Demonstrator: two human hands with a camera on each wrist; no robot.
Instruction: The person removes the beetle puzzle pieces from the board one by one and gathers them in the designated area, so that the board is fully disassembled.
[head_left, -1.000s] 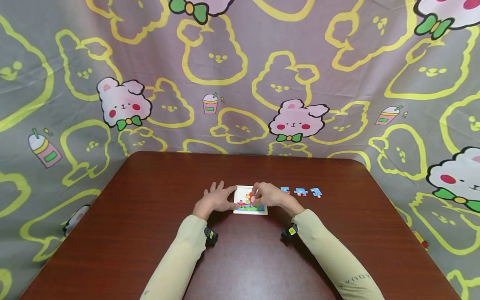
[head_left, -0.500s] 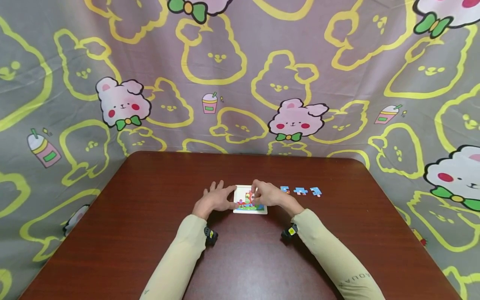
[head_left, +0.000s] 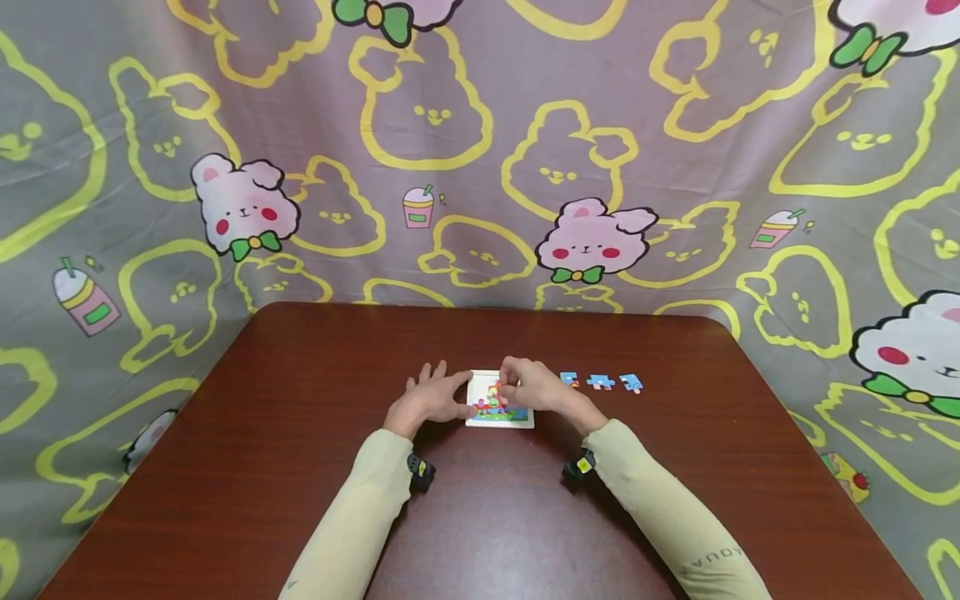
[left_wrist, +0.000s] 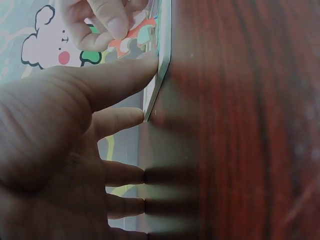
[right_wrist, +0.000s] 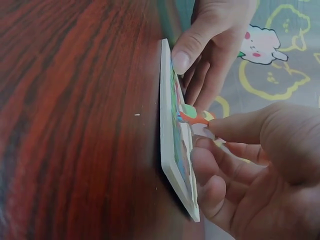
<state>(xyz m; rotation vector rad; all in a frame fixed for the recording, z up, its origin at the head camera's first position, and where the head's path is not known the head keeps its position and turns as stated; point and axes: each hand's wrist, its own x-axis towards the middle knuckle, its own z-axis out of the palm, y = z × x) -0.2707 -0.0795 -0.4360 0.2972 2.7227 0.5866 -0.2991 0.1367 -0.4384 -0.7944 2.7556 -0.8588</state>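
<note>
A white-framed jigsaw puzzle board [head_left: 498,426] lies on the table between both hands, its colourful picture partly filled along the lower part. My left hand [head_left: 429,402] steadies the board's left side. In the left wrist view its thumb [left_wrist: 125,79] presses on the board while the other fingers spread out straight, the index finger touching the edge. My right hand [head_left: 538,388] pinches an orange-red puzzle piece [right_wrist: 196,119] between thumb and fingers, tilted over the board. The fingers hide part of the piece and the board's right side.
To the right of the board, several blue puzzle pieces [head_left: 601,382] lie in a row on the brown wooden table [head_left: 337,367]. A patterned cloth [head_left: 465,167] hangs behind the table's far edge.
My right hand has shifted slightly left over the board, with its fingers still around the puzzle piece. The left hand stays in place, and the loose blue pieces have not moved.
</note>
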